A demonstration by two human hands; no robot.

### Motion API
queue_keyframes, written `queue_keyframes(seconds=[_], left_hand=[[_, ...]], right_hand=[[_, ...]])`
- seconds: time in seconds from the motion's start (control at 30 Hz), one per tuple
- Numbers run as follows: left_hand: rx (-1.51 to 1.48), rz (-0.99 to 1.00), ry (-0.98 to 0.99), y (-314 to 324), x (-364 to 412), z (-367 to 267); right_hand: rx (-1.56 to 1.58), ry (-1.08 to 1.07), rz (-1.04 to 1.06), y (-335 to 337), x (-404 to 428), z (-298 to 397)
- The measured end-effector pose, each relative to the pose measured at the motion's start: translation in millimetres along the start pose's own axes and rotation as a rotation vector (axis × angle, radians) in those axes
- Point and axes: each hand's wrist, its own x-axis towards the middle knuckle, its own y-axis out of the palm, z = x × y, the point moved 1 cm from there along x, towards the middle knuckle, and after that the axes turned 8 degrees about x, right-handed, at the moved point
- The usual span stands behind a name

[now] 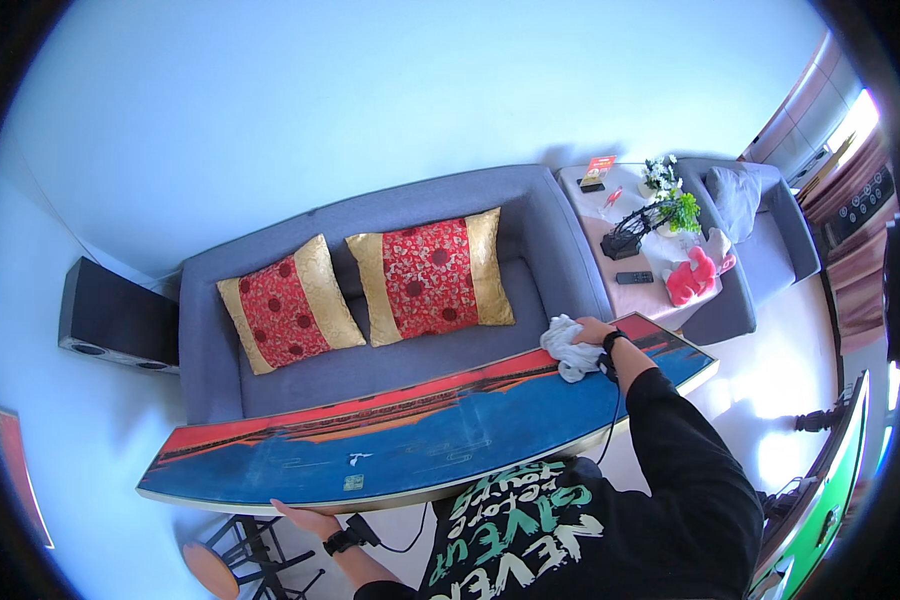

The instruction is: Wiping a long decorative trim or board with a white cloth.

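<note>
A long framed painting (420, 427), blue with a red and orange band, lies across in front of me at a slant. My right hand (591, 331) grips a bunched white cloth (568, 349), which rests on the painting near its far right edge. At the near left, my left hand (309, 517) holds the frame's edge from below; most of its fingers are hidden under the frame. A small pale mark and a greenish square show on the blue part.
Behind the painting stands a grey sofa (435, 371) with two red-and-gold cushions (427, 277). To its right, a cloth-covered side table (607, 289) carries a remote control (634, 277), a pink plush toy (691, 277) and plants. A black loudspeaker (120, 311) and a stool (210, 571) are at left.
</note>
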Motion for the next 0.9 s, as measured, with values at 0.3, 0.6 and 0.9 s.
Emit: queue_keyframes(seconds=[0.3, 0.6, 0.9], left_hand=[[-0.021, -0.041, -0.01, -5, -3, -2], [-0.025, -0.049, -0.04, 2, -6, -5], [0.001, -0.024, -0.004, 7, -11, -7]], right_hand=[[-0.229, 0.073, -0.011, 29, -8, 58], [0.16, -0.394, 0.521, 147, -38, 191], [0.246, -0.198, 0.53, 82, -22, 125]])
